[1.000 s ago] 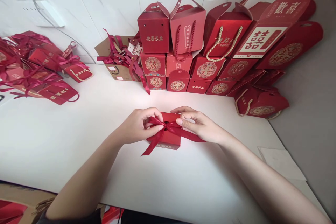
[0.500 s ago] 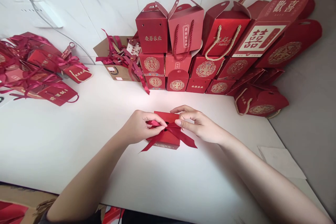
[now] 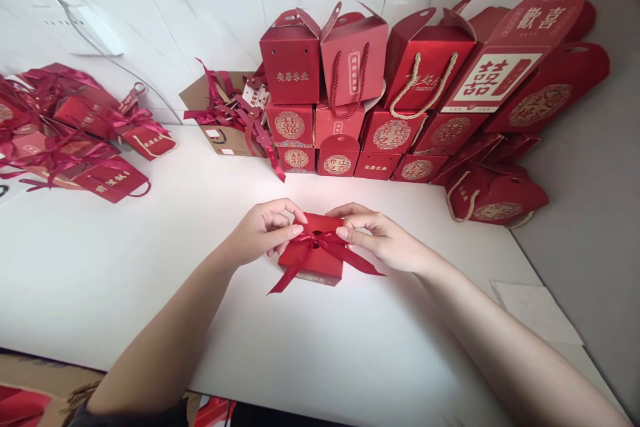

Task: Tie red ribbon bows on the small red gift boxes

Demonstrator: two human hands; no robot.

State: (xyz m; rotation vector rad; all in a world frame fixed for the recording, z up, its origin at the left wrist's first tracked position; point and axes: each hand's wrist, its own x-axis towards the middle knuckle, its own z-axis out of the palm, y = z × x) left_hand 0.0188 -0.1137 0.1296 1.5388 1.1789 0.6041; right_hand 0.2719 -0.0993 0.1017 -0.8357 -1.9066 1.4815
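A small red gift box (image 3: 313, 271) stands on the white table in front of me, gold print on its near side. Across its top a dark red ribbon (image 3: 327, 240) is tied in a bow, its two tails hanging over the front left and the right. My left hand (image 3: 267, 230) holds the bow's left loop by the thumb, its index finger stretched over the box top. At the right loop, my right hand (image 3: 377, 233) pinches the ribbon between thumb and fingers. The other right fingers reach behind the box, partly hidden.
Stacked red gift boxes (image 3: 375, 133) line the back wall and right side. A brown carton of ribbons and tags (image 3: 225, 133) is left of them. Several ribbon-tied boxes (image 3: 80, 133) are piled at far left. White paper (image 3: 535, 310) lies at right.
My left hand has shifted left and up from the knot at the centre to the left loop, uncovering the knot. My right hand stays at the right loop, and the right tail extends slightly farther right.
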